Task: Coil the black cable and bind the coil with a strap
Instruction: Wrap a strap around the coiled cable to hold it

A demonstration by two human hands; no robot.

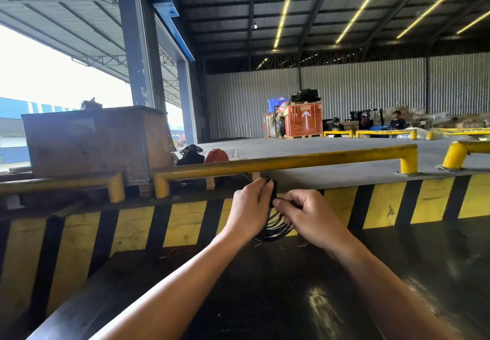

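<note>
The black cable [275, 227] is a coil of several thin loops hanging between my two hands, in front of the yellow and black striped edge. My left hand [250, 207] grips the top of the coil, thumb and fingers pressed on a black strap [274, 189] that stands up from the bundle. My right hand [310, 215] is closed on the coil's right side, its fingertips pinching near the lower end of the strap. The upper half of the coil is hidden behind both hands.
A yellow pipe rail [291, 160] runs across just beyond my hands, above the striped dock edge [183, 223]. A dark glossy surface [265, 292] lies under my forearms. A wooden crate [92, 140] stands at left; pallets [302, 119] and seated people [397, 120] are far back.
</note>
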